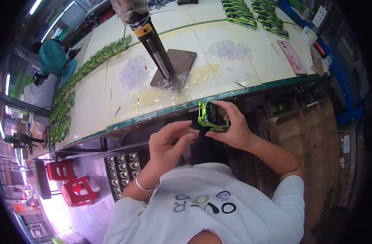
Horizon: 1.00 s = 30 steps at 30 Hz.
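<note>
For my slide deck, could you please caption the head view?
Right hand holds a green-framed part below the table's edge; left hand reaches toward it.

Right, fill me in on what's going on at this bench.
A person in a white sweatshirt works just below the front edge of the workbench. The right hand grips a small green and black plastic part, and the left hand brings its fingertips up to the part's side. On the bench stand a black press tool on a metal base plate, two heaps of small clear plastic pieces, rows of matching green parts and a pink phone.
</note>
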### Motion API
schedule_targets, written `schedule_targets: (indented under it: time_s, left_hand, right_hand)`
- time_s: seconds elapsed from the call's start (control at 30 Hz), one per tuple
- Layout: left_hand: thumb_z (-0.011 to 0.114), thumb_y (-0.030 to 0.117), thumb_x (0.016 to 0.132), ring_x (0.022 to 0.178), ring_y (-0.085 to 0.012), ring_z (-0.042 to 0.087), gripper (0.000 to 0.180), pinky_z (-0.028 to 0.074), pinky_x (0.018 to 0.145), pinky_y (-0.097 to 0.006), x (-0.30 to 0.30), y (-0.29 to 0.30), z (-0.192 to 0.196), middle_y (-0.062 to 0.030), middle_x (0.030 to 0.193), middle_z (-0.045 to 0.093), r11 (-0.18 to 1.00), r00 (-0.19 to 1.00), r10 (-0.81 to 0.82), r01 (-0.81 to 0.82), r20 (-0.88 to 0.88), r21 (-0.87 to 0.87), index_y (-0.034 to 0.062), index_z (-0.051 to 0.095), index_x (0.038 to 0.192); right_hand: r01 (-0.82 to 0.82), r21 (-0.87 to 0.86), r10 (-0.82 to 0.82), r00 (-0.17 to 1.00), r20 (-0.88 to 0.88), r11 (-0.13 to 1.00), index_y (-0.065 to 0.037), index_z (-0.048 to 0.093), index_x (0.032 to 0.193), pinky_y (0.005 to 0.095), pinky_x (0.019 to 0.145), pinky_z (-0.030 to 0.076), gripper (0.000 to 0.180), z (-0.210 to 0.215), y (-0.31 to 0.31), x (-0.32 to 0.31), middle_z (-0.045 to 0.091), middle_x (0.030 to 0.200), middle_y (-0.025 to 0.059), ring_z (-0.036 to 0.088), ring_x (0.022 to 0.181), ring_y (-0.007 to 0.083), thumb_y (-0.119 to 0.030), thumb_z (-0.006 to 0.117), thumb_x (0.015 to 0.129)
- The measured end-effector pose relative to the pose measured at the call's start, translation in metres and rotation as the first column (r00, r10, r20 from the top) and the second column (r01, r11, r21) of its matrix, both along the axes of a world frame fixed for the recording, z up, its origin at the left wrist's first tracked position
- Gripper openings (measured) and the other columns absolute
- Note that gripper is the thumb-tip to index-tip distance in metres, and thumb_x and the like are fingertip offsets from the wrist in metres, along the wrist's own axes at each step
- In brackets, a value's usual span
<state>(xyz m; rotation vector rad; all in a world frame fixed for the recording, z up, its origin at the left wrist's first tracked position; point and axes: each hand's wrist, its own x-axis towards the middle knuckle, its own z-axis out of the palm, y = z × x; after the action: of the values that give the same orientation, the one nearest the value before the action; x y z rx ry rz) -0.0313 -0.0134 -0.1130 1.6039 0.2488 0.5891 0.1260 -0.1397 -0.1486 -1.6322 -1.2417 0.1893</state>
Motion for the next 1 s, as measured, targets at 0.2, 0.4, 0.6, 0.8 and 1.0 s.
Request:
schedule_targets:
  time_s: [0.2, 0.4, 0.6, 0.8, 1.0]
  left_hand:
    - [0.062, -0.009, 0.067, 0.068, -0.0136, 0.052, 0.032, 0.042, 0.058, -0.022, 0.014, -0.001, 0.002, -0.0072, 0.078, 0.053, 0.876, 0.997, 0.059, -0.078, 0.056, 0.477, -0.0008, 0.059, 0.097]
    - [0.064, -0.006, 0.065, 0.065, -0.0201, 0.050, 0.032, 0.040, 0.054, -0.028, 0.013, -0.002, 0.002, -0.0099, 0.074, 0.052, 0.789, 0.995, 0.100, -0.089, 0.015, 0.608, 0.0004, 0.060, 0.096]
    - [0.064, -0.007, 0.064, 0.062, -0.0195, 0.050, 0.033, 0.040, 0.052, -0.027, 0.012, 0.000, 0.010, -0.0086, 0.072, 0.051, 0.635, 0.991, 0.118, -0.031, -0.057, 0.772, 0.0019, 0.061, 0.095]
    - [0.063, -0.004, 0.064, 0.063, -0.0228, 0.048, 0.036, 0.040, 0.054, -0.032, 0.013, 0.003, 0.007, -0.0094, 0.073, 0.049, 0.501, 0.996, 0.074, 0.001, -0.044, 0.865, -0.0028, 0.056, 0.099]
    - [0.058, 0.002, 0.071, 0.059, -0.0247, 0.047, 0.052, 0.039, 0.054, -0.035, 0.010, -0.017, -0.009, -0.0120, 0.071, 0.050, 0.348, 0.965, 0.203, 0.089, -0.167, 0.933, -0.0101, 0.039, 0.117]
  right_hand:
    - [-0.002, 0.107, -0.020, 0.979, 0.202, 0.994, -0.003, 0.045, 0.109, 0.0363, 0.074, 0.042, 0.066, -0.001, 0.004, -0.001, 0.054, 0.096, 0.0132, 0.052, 0.085, 0.0298, -0.017, 0.076, 0.053]
    - [0.017, 0.110, -0.049, 0.957, 0.286, 0.994, -0.003, 0.046, 0.107, 0.0365, 0.073, 0.042, 0.063, -0.002, 0.004, -0.001, 0.054, 0.095, 0.0123, 0.052, 0.084, 0.0289, -0.018, 0.075, 0.053]
    - [0.037, 0.088, -0.065, 0.940, 0.336, 0.995, -0.003, 0.047, 0.106, 0.0363, 0.072, 0.042, 0.063, -0.006, 0.005, -0.001, 0.054, 0.093, 0.0114, 0.053, 0.084, 0.0278, -0.019, 0.075, 0.053]
    - [0.042, 0.056, -0.057, 0.952, 0.299, 0.998, -0.003, 0.047, 0.106, 0.0366, 0.072, 0.042, 0.063, -0.007, 0.005, -0.003, 0.054, 0.093, 0.0111, 0.052, 0.084, 0.0284, -0.019, 0.075, 0.053]
    - [0.042, -0.008, -0.040, 0.986, 0.161, 0.999, -0.004, 0.046, 0.106, 0.0368, 0.072, 0.042, 0.062, -0.009, 0.005, -0.006, 0.054, 0.093, 0.0109, 0.051, 0.086, 0.0295, -0.018, 0.075, 0.053]
